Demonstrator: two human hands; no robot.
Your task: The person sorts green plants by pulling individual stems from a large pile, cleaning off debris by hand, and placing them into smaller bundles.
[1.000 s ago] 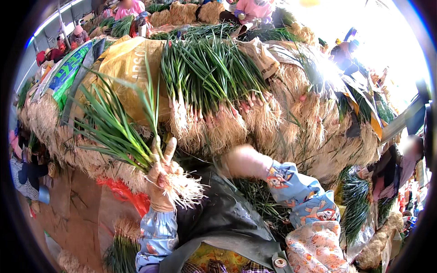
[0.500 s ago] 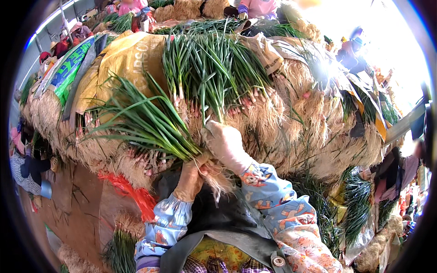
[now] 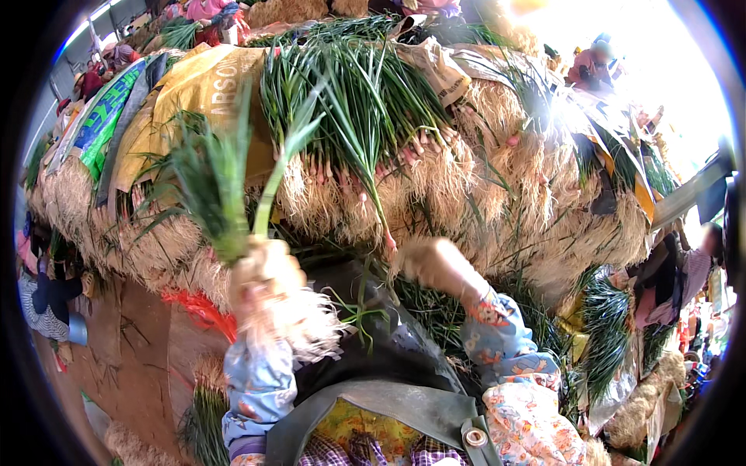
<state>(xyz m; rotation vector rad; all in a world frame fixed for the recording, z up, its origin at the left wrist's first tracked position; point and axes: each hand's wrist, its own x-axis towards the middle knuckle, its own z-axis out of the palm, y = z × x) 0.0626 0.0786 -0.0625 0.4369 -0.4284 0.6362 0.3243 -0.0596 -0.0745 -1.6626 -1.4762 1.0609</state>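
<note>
My left hand [image 3: 268, 279], blurred by motion, is closed around a bunch of green garlic [image 3: 221, 182]. Its flat leaves point up and its pale roots [image 3: 307, 326] hang below the fist beside my sleeve. To the right, my right hand [image 3: 439, 264] is closed, its fingertips at the pinkish lower end of a single green garlic plant [image 3: 378, 208] that slants down from the pile. Blur partly hides this grip. Beyond both hands lies a thick row of green garlic [image 3: 350, 109], leaves away from me and roots [image 3: 435, 182] toward me.
Yellow sacking [image 3: 206, 89] lies left of the row on the root-fringed heap. A dark apron [image 3: 334, 373] covers my lap, with loose leaves on it. Red plastic [image 3: 203, 314] lies at the left. More bundles [image 3: 606, 346] stand at the right. Other people sit around the heap.
My left hand has swung left with its bunch, which has turned more upright. My right hand has moved right and down, away from the left; a single plant now slants to its fingertips.
</note>
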